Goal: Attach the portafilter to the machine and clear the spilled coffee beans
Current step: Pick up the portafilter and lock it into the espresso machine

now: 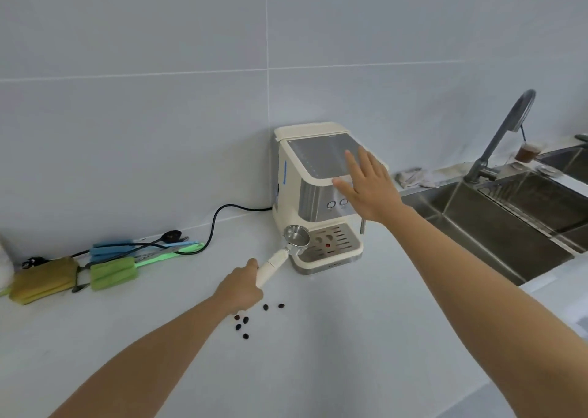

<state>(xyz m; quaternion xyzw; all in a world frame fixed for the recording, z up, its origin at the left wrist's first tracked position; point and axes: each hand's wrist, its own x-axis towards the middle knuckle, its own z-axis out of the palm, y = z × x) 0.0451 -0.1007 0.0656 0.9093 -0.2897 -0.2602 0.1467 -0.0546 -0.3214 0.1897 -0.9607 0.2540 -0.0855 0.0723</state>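
Note:
A cream espresso machine point(296, 176) stands against the wall on the white counter. My left hand point(241, 287) grips the cream handle of the portafilter point(296, 238), whose metal basket sits at the machine's front left corner, beside the drip tray point(331, 242) and below the brew head. My right hand point(369, 188) is spread flat with fingers apart against the machine's front right top edge, holding nothing. Several dark coffee beans point(246, 320) lie scattered on the counter just below my left hand.
A black power cord point(219, 214) runs left from the machine. Green and blue sponge brushes point(113, 271) and a tan cloth point(44, 279) lie at the left. A steel sink point(490, 223) with a tall faucet point(506, 131) is at the right; an iced drink point(526, 152) stands behind it.

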